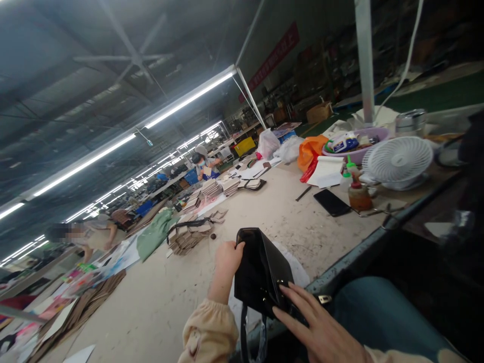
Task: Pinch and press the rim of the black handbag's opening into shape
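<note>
A black handbag (260, 269) stands at the near edge of a long worktable (272, 212). My left hand (227, 262) grips the bag's upper left edge, fingers curled over it. My right hand (313, 325) lies flat against the bag's lower right side with fingers spread, next to a small gold clasp (282, 284). The bag's strap (244, 333) hangs down below it. A white sheet (298, 272) lies under the bag.
A black phone (331, 202), a glue bottle (359, 194), a white desk fan (397, 161) and a purple basin (359, 146) sit to the right. Stacks of cut pieces (189, 237) and green cloth (155, 234) lie farther along. Other people work at the far left.
</note>
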Demonstrator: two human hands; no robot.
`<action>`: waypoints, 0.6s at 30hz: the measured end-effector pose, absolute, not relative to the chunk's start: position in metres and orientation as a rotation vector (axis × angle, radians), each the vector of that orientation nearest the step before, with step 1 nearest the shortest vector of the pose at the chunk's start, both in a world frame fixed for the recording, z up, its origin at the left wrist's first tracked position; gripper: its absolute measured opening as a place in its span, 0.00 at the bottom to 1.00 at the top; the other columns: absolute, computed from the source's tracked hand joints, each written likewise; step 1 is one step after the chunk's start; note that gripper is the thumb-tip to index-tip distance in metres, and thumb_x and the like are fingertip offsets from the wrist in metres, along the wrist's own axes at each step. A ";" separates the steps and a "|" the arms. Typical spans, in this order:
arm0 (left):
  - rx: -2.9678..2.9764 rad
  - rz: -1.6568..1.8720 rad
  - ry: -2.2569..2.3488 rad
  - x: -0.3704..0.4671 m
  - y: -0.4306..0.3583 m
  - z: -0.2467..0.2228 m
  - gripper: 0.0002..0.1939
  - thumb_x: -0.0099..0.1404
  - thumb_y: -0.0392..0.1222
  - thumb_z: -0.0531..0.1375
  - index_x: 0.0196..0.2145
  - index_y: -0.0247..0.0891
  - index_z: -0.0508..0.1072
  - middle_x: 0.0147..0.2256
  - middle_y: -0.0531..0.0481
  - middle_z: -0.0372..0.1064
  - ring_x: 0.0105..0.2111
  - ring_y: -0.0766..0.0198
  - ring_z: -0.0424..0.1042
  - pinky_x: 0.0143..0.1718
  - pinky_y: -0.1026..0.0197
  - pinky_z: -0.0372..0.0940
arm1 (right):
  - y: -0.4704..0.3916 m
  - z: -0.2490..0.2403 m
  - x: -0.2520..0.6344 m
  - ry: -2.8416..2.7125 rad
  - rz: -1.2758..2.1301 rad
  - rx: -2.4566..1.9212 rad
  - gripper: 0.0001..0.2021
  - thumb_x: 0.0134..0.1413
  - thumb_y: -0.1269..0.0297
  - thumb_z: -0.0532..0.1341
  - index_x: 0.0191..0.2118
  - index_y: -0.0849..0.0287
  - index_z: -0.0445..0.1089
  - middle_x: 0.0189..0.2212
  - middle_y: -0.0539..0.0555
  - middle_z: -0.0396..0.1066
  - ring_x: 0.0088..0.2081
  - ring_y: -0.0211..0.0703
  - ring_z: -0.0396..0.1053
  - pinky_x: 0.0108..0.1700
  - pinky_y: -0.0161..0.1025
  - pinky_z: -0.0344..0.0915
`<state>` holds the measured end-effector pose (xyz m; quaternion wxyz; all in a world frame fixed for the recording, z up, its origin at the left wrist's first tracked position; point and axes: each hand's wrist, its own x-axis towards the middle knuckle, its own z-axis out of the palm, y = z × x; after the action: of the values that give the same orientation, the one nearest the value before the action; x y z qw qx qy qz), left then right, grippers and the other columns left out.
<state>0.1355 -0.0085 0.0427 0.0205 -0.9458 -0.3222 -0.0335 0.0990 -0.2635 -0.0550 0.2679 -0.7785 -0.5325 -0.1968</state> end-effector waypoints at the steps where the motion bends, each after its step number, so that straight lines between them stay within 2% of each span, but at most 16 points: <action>1: -2.929 -0.102 -1.007 0.136 -0.008 0.043 0.22 0.65 0.54 0.50 0.28 0.36 0.75 0.31 0.41 0.74 0.34 0.57 0.73 0.29 0.62 0.56 | -0.263 -0.056 0.100 -1.444 -0.528 -2.090 0.46 0.30 0.86 0.50 0.61 0.50 0.56 0.62 0.60 0.50 0.63 0.55 0.48 0.55 0.47 0.63; 6: -2.926 -0.105 -1.029 0.135 -0.008 0.042 0.22 0.65 0.54 0.50 0.29 0.35 0.76 0.32 0.40 0.74 0.35 0.57 0.72 0.30 0.62 0.57 | -0.267 -0.049 0.104 -1.527 -0.426 -1.975 0.35 0.42 0.81 0.55 0.59 0.50 0.61 0.62 0.59 0.53 0.62 0.55 0.49 0.54 0.48 0.63; 8: -2.943 -0.101 -1.030 0.134 -0.008 0.042 0.22 0.64 0.54 0.50 0.30 0.36 0.76 0.31 0.41 0.74 0.34 0.57 0.72 0.30 0.62 0.57 | -0.272 -0.036 0.109 -1.574 -0.284 -1.908 0.28 0.48 0.73 0.59 0.57 0.48 0.63 0.60 0.56 0.56 0.61 0.53 0.52 0.54 0.45 0.64; 11: -2.984 -0.084 -1.024 0.133 -0.008 0.041 0.20 0.62 0.55 0.53 0.30 0.37 0.76 0.30 0.43 0.74 0.32 0.59 0.72 0.28 0.62 0.55 | -0.275 -0.008 0.127 -1.510 -0.075 -1.844 0.21 0.54 0.60 0.59 0.55 0.49 0.65 0.54 0.55 0.64 0.54 0.46 0.62 0.51 0.39 0.65; 14: -3.021 -0.073 -1.013 0.134 -0.010 0.041 0.19 0.61 0.55 0.54 0.31 0.37 0.76 0.29 0.45 0.74 0.31 0.60 0.71 0.28 0.63 0.55 | -0.256 0.019 0.160 -1.406 -0.061 -1.814 0.17 0.59 0.61 0.55 0.54 0.53 0.66 0.48 0.55 0.68 0.48 0.40 0.66 0.49 0.36 0.65; 18: -3.033 -0.079 -0.971 0.136 -0.016 0.042 0.18 0.61 0.53 0.55 0.31 0.37 0.75 0.30 0.43 0.74 0.31 0.59 0.71 0.27 0.62 0.53 | -0.205 0.040 0.214 -1.401 -0.302 -1.832 0.16 0.57 0.64 0.58 0.51 0.59 0.68 0.46 0.57 0.68 0.49 0.44 0.61 0.53 0.43 0.59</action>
<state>0.1360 -0.0160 0.0421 -0.0220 -0.9518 -0.3048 -0.0247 0.2144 -0.2049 0.0400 0.3963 -0.7231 -0.5530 -0.1190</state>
